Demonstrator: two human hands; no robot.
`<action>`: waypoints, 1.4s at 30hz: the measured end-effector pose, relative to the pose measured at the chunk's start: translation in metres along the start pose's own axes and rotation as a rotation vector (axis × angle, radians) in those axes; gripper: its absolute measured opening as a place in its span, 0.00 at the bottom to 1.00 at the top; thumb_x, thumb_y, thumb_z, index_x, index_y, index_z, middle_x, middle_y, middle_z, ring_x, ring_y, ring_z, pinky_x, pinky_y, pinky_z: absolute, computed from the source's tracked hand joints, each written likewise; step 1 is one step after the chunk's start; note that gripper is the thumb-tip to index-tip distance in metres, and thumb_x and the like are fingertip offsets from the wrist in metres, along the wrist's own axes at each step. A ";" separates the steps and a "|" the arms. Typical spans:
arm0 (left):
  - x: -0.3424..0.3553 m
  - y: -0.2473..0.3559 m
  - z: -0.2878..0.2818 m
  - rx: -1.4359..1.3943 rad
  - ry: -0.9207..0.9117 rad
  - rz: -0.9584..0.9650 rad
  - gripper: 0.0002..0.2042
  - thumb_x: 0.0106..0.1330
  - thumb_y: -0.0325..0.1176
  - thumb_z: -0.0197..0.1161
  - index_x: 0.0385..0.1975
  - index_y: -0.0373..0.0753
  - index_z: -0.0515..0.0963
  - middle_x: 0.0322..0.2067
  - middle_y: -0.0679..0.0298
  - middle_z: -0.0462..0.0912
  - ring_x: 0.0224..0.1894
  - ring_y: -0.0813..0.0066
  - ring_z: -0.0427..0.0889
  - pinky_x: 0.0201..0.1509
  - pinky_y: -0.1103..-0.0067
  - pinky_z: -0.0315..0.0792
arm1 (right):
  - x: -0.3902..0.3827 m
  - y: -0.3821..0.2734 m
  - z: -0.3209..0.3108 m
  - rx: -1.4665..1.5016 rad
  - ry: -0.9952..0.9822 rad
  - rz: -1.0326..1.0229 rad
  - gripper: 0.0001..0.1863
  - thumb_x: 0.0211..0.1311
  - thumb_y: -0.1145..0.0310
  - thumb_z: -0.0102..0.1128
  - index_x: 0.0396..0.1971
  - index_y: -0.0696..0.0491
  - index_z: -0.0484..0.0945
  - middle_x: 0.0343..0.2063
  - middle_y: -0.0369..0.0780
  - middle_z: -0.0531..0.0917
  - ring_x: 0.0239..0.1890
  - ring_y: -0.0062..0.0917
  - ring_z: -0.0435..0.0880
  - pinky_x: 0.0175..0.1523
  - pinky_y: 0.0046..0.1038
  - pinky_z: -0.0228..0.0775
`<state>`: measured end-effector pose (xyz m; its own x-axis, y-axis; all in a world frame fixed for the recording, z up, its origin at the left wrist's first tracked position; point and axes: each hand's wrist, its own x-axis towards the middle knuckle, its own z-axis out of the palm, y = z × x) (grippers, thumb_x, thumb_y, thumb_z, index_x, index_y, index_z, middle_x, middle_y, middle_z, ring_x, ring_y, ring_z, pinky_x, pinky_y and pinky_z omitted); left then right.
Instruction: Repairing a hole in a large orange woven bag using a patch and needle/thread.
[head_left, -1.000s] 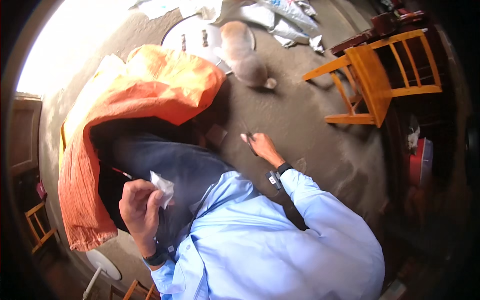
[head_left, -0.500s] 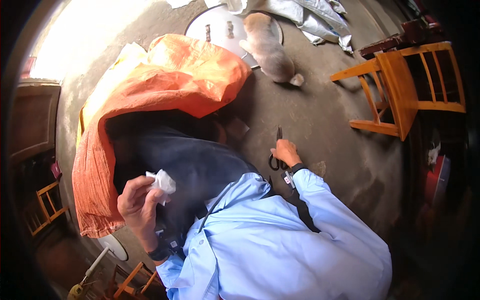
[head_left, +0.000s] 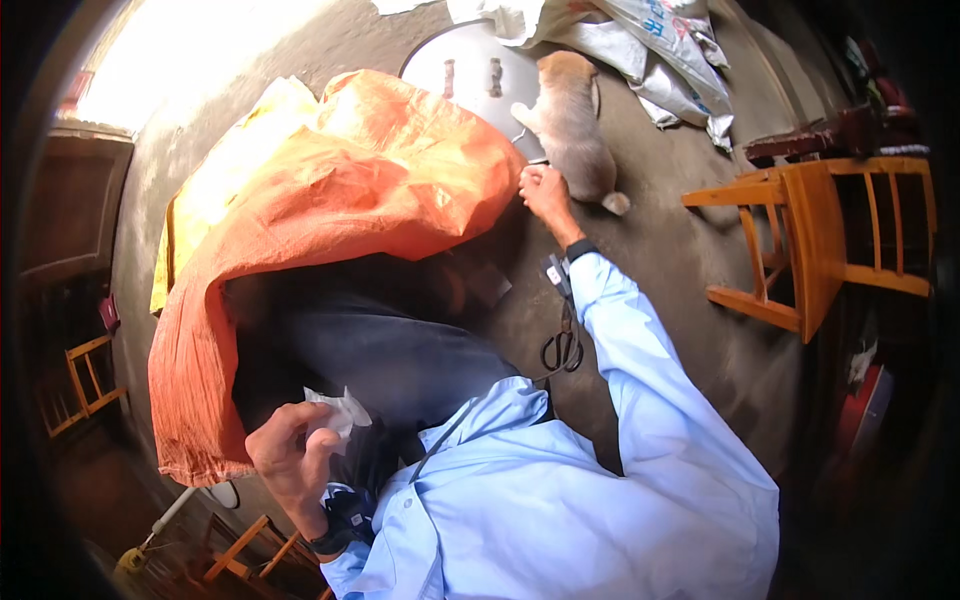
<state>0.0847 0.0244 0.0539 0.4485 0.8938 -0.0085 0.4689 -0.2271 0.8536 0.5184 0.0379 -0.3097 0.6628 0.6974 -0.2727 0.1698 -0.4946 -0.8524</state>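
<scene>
My left hand (head_left: 292, 452) pinches a crumpled white scrap (head_left: 345, 415), paper or thin plastic, above my dark-trousered lap. My right hand (head_left: 545, 195) is stretched forward with its fingers curled together. It is beside the far right edge of a big orange woven sack (head_left: 390, 190), close to a pale dog (head_left: 575, 130); what the fingers hold, if anything, is too small to make out. Black-handled scissors (head_left: 562, 352) lie on the floor below my right wrist, the blades partly hidden by the device at the cuff. The sack drapes around my legs.
Beyond the sack lies a round white lid-like disc (head_left: 470, 75) with two dark handles, the dog partly over it. White sacks (head_left: 660, 60) are heaped at the back. A wooden chair (head_left: 810, 235) stands at right, a red round object (head_left: 866, 410) below it.
My right hand has let go of the scissors and reached forward to the sack's edge near the dog. My left hand still holds the white scrap, slightly lower. The view has shifted a little.
</scene>
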 end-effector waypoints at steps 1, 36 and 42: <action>0.001 -0.002 -0.002 0.051 -0.001 0.025 0.17 0.68 0.40 0.71 0.34 0.28 0.83 0.23 0.60 0.84 0.24 0.75 0.82 0.30 0.82 0.74 | 0.014 -0.001 0.005 0.036 -0.020 0.055 0.11 0.70 0.69 0.59 0.44 0.60 0.83 0.29 0.38 0.87 0.26 0.19 0.85 0.28 0.23 0.79; 0.052 -0.027 0.016 -0.094 -0.085 -0.137 0.07 0.53 0.17 0.67 0.31 0.32 0.83 0.22 0.57 0.84 0.21 0.67 0.82 0.27 0.77 0.72 | 0.125 -0.022 0.010 -0.790 -0.038 0.017 0.15 0.59 0.64 0.59 0.31 0.61 0.86 0.40 0.58 0.86 0.43 0.57 0.86 0.49 0.50 0.79; 0.044 -0.028 0.018 -0.114 -0.057 -0.099 0.08 0.54 0.17 0.67 0.33 0.32 0.83 0.24 0.56 0.85 0.22 0.67 0.83 0.29 0.77 0.75 | 0.088 -0.059 -0.019 0.350 -0.045 0.047 0.06 0.67 0.73 0.62 0.35 0.61 0.80 0.31 0.40 0.85 0.31 0.20 0.86 0.32 0.22 0.82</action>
<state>0.1048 0.0633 0.0207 0.4481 0.8855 -0.1227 0.4253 -0.0905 0.9005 0.5808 0.1187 -0.2750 0.6297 0.7043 -0.3278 -0.1254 -0.3243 -0.9376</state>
